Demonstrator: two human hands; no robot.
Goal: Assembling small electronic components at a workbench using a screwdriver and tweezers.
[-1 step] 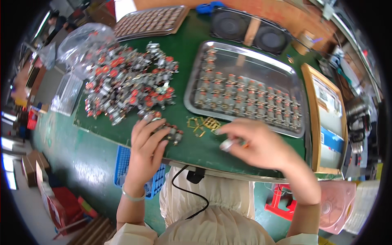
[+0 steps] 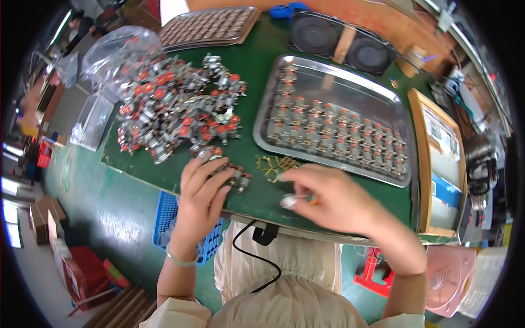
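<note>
Nothing has shifted: left hand (image 2: 201, 191) fingers spread on one pile (image 2: 180, 109) (uncountable parts), right hand (image 2: 333, 199) pinching one part (image 2: 289, 201).

Left hand (image 2: 201, 188) flat, fingers spread; right hand (image 2: 328, 197) pinched, grip closed.

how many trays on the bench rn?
2: a steel tray right of centre, holding rows of small parts, and a flatter tray at the far edge, upper left. Others may lie outside the view.
</note>
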